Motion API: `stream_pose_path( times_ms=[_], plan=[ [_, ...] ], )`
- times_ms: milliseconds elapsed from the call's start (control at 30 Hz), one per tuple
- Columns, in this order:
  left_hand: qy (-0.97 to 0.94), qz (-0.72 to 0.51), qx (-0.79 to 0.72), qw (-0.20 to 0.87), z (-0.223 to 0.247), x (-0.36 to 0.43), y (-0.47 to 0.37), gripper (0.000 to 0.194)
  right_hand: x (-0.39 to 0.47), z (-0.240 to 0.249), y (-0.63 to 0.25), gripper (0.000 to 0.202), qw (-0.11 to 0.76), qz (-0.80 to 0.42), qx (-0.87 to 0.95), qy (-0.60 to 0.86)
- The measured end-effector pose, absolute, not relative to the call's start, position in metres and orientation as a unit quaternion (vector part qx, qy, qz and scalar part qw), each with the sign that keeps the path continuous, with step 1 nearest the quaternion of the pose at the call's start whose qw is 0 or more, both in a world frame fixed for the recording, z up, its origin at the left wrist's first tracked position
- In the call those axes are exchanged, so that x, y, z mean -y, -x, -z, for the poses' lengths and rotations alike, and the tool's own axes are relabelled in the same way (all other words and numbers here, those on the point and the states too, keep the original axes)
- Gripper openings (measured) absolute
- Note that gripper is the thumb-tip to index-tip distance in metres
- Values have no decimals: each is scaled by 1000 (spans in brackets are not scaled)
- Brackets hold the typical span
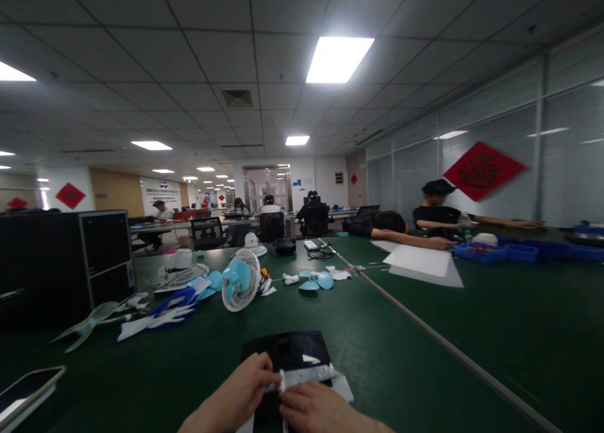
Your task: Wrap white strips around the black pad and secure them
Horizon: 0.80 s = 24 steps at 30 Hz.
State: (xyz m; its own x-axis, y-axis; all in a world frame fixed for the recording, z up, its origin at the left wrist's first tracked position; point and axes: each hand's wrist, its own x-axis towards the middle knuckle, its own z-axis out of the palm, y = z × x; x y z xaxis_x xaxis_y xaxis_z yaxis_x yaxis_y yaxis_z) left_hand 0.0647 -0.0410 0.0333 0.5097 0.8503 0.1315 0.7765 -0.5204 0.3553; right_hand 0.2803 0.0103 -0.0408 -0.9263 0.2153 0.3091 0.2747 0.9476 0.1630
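Observation:
A flat black object [302,345] lies on the green table at the bottom centre, with crumpled white, paper-like material [309,375] across it. My left hand [250,382] is closed at the near left side of this material, its fingertips pinching the end of a small white piece. Beside it, my right hand [311,404] rests palm down over the material and the black object, fingers flat and side by side. The fingertips of the two hands nearly meet. What lies under my right hand is hidden.
A white fan with blue blades [240,281], gloves [160,316] and a loose blue blade set [314,281] lie ahead. A phone [31,392] is at left. Across a metal strip [425,326] are paper sheets [425,263], blue trays [481,252] and two people.

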Motion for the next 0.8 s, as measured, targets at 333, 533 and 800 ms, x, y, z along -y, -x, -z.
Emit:
stream_pose_path(
  times_ms=[333,533,800],
  plan=[
    [-859,-136,-478,124,-38,44,-67,42,12,-14,-300,23,182,-16,957,228],
    [-851,-141,-482,153,-42,44,-62,37,-2,-27,-318,26,173,-72,903,386],
    [-840,-147,-492,175,-39,39,-49,27,-13,-33,-331,30,162,-128,903,377]
  ],
)
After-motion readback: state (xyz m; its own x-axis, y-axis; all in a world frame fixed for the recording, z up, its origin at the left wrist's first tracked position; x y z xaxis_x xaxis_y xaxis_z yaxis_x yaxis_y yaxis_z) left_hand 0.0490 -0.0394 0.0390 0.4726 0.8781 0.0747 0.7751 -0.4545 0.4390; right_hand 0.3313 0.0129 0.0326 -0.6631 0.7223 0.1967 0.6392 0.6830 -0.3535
